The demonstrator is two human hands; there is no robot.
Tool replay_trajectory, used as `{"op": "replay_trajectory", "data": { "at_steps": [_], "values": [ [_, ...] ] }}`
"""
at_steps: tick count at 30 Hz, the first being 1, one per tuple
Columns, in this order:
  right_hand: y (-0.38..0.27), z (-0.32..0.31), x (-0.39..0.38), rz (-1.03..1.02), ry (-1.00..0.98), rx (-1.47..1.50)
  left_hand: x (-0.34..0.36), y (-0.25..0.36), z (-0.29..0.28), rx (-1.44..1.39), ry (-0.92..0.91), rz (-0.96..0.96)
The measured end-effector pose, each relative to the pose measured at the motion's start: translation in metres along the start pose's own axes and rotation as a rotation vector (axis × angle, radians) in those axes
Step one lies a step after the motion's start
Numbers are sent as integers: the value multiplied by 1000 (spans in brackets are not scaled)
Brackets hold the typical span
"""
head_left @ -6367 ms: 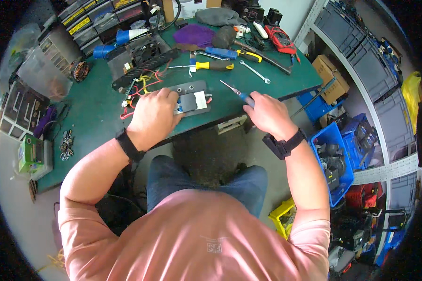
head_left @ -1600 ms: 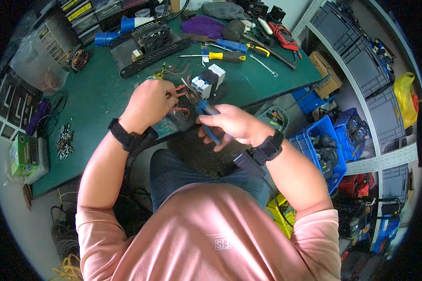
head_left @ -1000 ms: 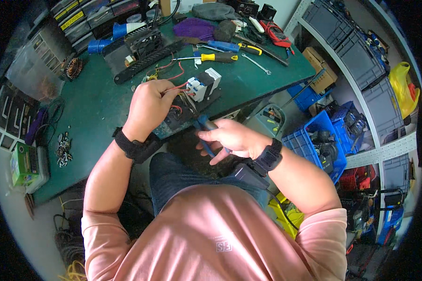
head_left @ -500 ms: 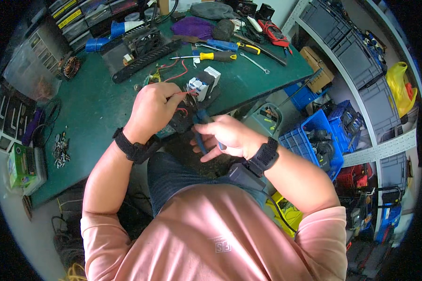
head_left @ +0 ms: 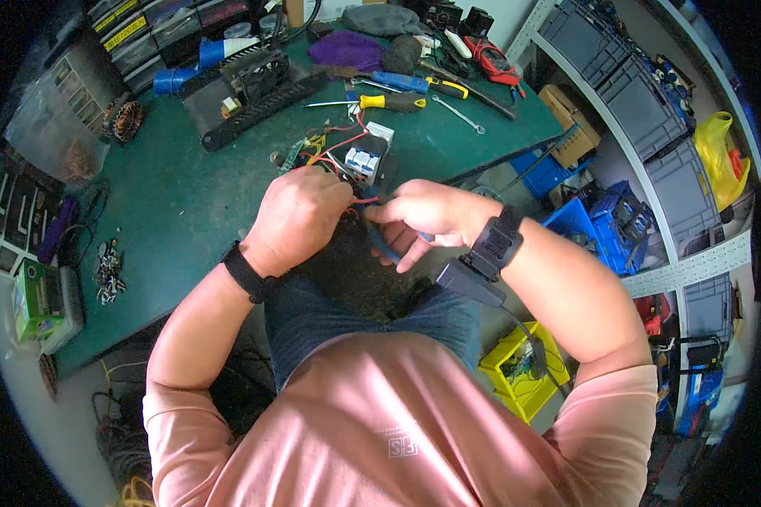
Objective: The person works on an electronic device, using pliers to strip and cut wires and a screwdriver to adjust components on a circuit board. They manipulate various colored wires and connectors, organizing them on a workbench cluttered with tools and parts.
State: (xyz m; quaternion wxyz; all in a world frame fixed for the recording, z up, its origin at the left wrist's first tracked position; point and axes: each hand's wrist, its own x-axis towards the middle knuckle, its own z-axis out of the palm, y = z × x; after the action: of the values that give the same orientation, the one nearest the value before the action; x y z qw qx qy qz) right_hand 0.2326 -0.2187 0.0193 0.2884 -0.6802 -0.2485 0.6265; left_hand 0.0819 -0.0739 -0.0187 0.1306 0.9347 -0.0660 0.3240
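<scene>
My left hand [head_left: 300,209] is closed, its fingertips pinching a red wire [head_left: 365,201] whose end points right. Close beside it, my right hand [head_left: 431,211] grips a pair of pliers with blue handles [head_left: 385,247]; the lower fingers are loosely spread along a handle. The jaws are near the wire, but I cannot tell whether they touch it. Just beyond the hands stands a white and dark block-shaped device [head_left: 364,160]. Left of it lies a small green circuit board [head_left: 292,155] with red and yellow wires around it. My hands partly hide the dark parts beneath.
On the green table [head_left: 169,203] lie a yellow-handled screwdriver [head_left: 393,102], a wrench [head_left: 459,114], a red multimeter [head_left: 492,61] and a black frame-like part [head_left: 258,93]. Small metal pieces [head_left: 110,270] are heaped at left. Blue crates and a shelf [head_left: 651,186] stand right; a yellow bin [head_left: 524,367] is below.
My left hand has moved right and toward me, still pinching the red wire. The right hand with the pliers has shifted slightly right and away from me. The red and yellow wires have moved.
</scene>
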Motion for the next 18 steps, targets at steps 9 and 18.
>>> {"op": "replay_trajectory", "data": {
  "at_steps": [9, 18],
  "values": [
    [8, 1, 8, 7, -23, 19, -7, -1, -10, -1, 12, 5],
    [26, 21, 16, -122, 47, 108, -12, -4, -18, -7, -35, -34]
  ]
}}
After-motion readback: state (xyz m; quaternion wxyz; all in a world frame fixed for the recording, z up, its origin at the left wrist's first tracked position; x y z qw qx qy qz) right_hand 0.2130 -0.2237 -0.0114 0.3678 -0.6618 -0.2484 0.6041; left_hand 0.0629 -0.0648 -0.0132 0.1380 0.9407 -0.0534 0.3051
